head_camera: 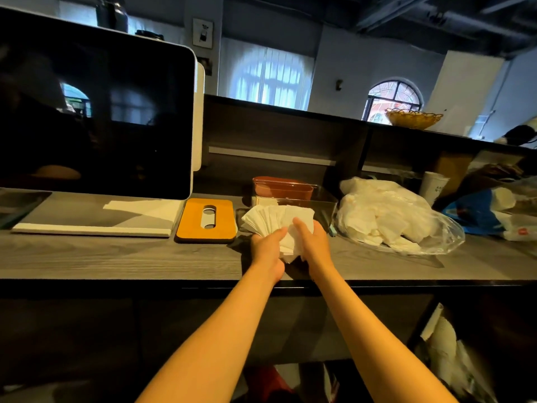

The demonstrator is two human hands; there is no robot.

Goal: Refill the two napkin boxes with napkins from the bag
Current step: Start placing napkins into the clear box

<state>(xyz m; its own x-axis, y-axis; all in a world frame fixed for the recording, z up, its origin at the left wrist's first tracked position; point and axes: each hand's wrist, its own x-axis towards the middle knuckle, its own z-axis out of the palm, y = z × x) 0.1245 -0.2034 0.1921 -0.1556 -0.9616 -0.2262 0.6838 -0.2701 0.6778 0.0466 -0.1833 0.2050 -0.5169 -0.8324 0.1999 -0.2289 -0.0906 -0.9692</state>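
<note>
A fanned stack of napkins was held between both hands above the front of the counter: the left hand was curled round the lower left of the stack, and the right hand gripped its right side with the thumb laid over the top sheets. Just behind the stack stood a clear napkin box, open and partly filled, with a reddish-brown box touching or just behind it; which of these counted as the second box could not be told for certain. An orange lid with a slotted opening lay flat just left of the hands. The plastic bag of loose napkins rested to the right, near the clear box. The step would probably be done best if the fan were squared into an even stack before being lowered flat into the box, so that no corners were folded under. A monitor stood at the far left. A paper cup and a blue packet carried markings too small to be read; no other writing was legible.
</note>
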